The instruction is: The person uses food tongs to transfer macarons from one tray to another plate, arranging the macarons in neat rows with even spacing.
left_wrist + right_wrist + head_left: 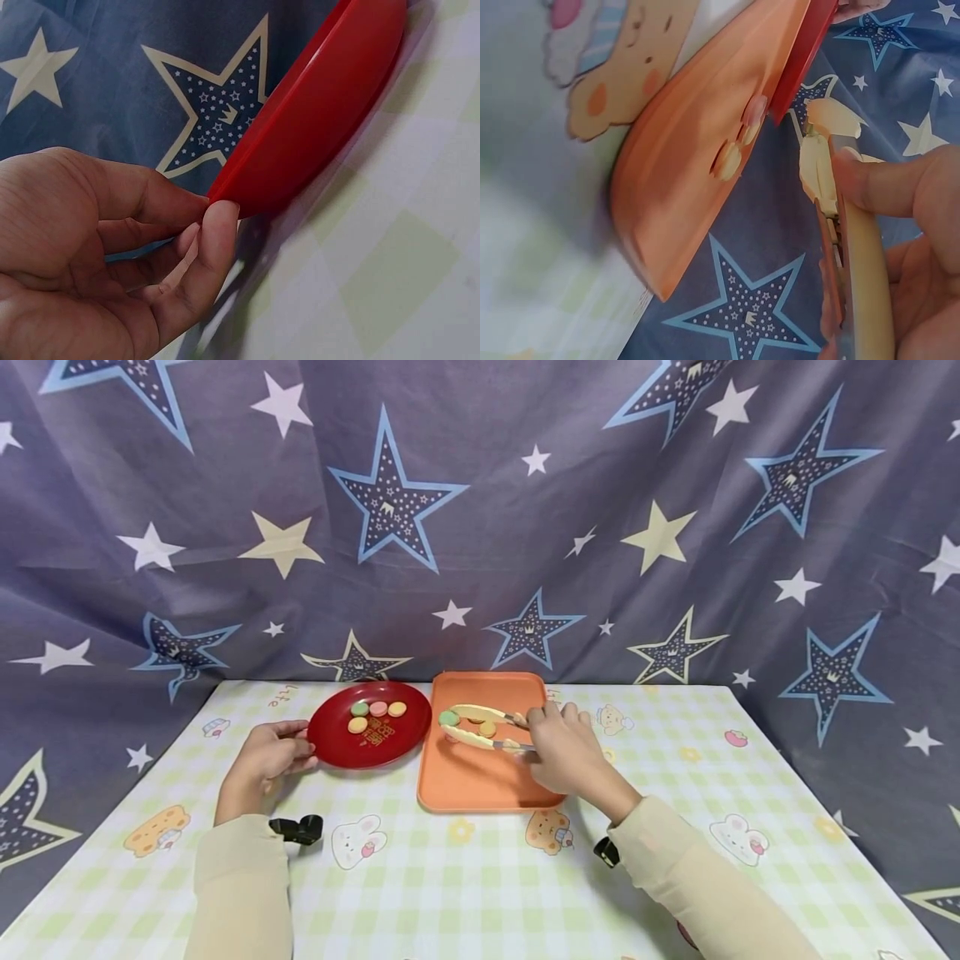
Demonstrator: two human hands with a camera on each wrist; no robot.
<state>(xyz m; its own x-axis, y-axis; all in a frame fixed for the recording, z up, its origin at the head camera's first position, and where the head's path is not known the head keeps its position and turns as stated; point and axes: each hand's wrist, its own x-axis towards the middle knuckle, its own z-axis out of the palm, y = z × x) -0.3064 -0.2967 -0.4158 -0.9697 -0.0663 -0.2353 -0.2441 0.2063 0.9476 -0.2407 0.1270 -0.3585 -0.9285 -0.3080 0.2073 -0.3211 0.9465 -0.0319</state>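
My left hand (273,756) pinches the near-left rim of a round red plate (333,739); the left wrist view shows thumb and fingers on its edge. On the plate lie a green macaron (360,708), a pink macaron (378,709) and two yellow ones. My right hand (564,747) grips a pair of tongs (472,740) with cream-coloured tips over an orange tray (480,785). Between the tong tips is another green macaron (449,718). Several macarons, including a yellow one (487,728), lie in the tray, partly hidden by the tongs.
Plate and tray stand side by side towards the back of a table with a green-checked cloth (420,893) printed with cartoon animals. Behind the table hangs a dark star-patterned curtain (480,527). Dark wrist cameras sit at both sleeves.
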